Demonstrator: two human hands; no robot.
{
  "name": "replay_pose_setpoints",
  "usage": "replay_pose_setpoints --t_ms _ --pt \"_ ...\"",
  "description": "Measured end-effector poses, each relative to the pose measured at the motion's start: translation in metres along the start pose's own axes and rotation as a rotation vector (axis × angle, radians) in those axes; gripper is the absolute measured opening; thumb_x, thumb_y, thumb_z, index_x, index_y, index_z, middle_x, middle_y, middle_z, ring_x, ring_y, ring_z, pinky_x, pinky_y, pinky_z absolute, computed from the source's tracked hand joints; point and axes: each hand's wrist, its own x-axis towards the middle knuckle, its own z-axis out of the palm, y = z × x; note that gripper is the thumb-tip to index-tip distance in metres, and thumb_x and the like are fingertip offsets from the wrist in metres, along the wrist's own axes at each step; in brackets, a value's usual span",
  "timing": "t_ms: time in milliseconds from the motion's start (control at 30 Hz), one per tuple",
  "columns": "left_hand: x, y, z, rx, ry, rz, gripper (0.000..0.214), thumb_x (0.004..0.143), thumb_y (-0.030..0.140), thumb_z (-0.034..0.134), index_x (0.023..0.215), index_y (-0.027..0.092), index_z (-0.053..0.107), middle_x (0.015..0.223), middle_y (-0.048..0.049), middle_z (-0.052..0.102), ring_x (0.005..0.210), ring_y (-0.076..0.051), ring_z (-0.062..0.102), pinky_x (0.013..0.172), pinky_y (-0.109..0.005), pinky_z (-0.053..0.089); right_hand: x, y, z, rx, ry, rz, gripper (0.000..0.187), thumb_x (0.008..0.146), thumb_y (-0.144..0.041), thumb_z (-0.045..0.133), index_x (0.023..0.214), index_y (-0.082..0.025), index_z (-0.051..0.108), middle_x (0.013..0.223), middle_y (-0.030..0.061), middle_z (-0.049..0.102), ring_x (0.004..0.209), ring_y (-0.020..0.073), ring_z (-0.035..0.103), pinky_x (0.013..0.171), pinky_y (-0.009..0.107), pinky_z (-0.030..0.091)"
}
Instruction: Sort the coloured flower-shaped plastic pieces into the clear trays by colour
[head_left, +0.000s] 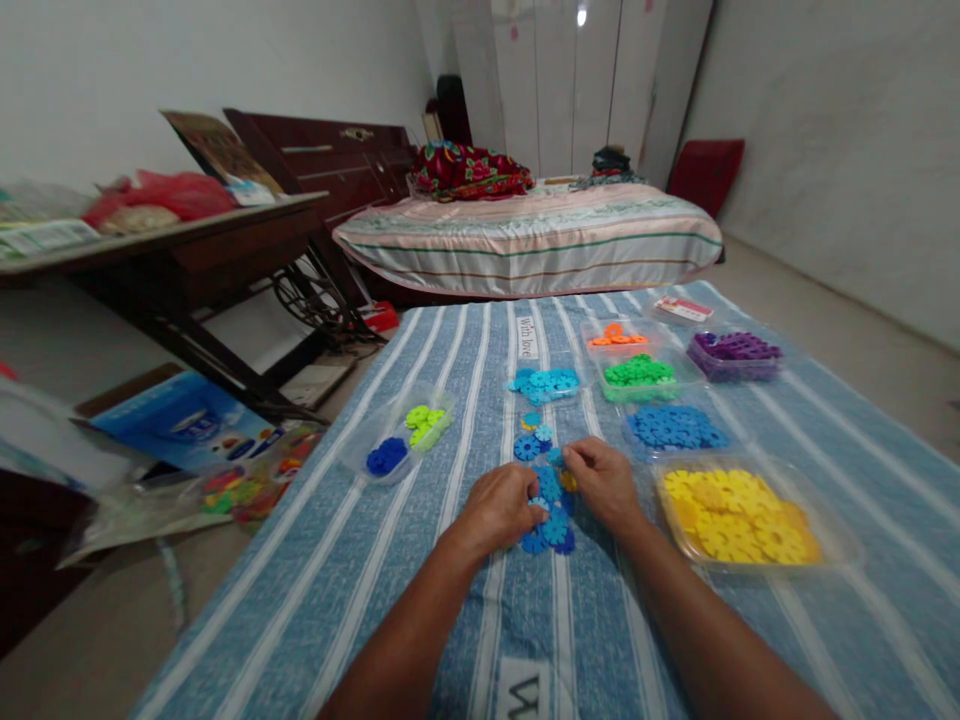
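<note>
My left hand and my right hand rest close together on a striped blue cloth, fingers curled around a cluster of joined blue and light-blue snowflake pieces. A small yellow piece shows between the hands. Loose blue and teal flakes lie just beyond the fingers. Which single piece each hand pinches is partly hidden.
Clear trays hold sorted pieces: yellow, blue, green, orange, purple, teal, and a lime and dark-blue tray. A bed lies behind, a dark table at left, bags on the floor.
</note>
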Motion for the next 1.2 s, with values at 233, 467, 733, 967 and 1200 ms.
replay_pose_setpoints --t_ms 233,467,733,967,1200 --pt "0.002 -0.008 0.002 -0.359 0.007 0.003 0.012 0.061 0.022 0.067 0.061 0.017 0.055 0.056 0.0053 0.051 0.057 -0.011 0.048 0.054 -0.022 0.033 0.001 -0.001 0.001 -0.004 0.004 0.007 0.031 0.08 -0.04 0.051 0.065 -0.018 0.066 0.064 0.0012 0.058 0.061 0.0149 0.053 0.06 0.027 0.038" --pt "0.009 -0.017 -0.016 -0.72 -0.043 0.004 0.019 0.057 0.028 0.071 0.057 0.016 0.056 0.048 0.006 0.05 0.048 -0.008 0.043 0.049 -0.021 0.032 0.001 0.0 0.002 -0.008 0.018 -0.005 0.03 0.082 -0.038 0.051 0.065 -0.019 0.067 0.065 0.0013 0.059 0.061 0.0147 0.054 0.061 0.027 0.038" --pt "0.059 0.018 -0.072 -0.957 0.377 -0.045 0.017 0.06 0.027 0.07 0.064 0.016 0.059 0.056 0.0021 0.059 0.053 -0.01 0.056 0.051 -0.021 0.04 0.001 -0.002 0.0 -0.01 0.016 -0.009 0.03 0.082 -0.037 0.051 0.065 -0.019 0.067 0.064 0.0006 0.059 0.061 0.0142 0.054 0.06 0.026 0.038" --pt "0.046 0.018 -0.055 -0.709 0.235 0.076 0.015 0.064 0.031 0.066 0.066 0.017 0.06 0.056 0.0024 0.058 0.053 -0.01 0.052 0.052 -0.022 0.039 0.001 -0.003 -0.001 -0.002 0.003 0.011 0.029 0.082 -0.037 0.052 0.067 -0.019 0.067 0.065 0.0013 0.06 0.063 0.015 0.055 0.061 0.027 0.038" --pt "-0.005 0.001 -0.008 -0.253 -0.029 0.133 0.01 0.067 0.027 0.066 0.068 0.018 0.063 0.064 0.002 0.059 0.062 -0.013 0.053 0.059 -0.024 0.036 0.001 -0.005 -0.002 -0.008 0.014 0.003 0.029 0.081 -0.037 0.051 0.066 -0.018 0.066 0.064 0.0005 0.058 0.062 0.0144 0.054 0.061 0.026 0.038"
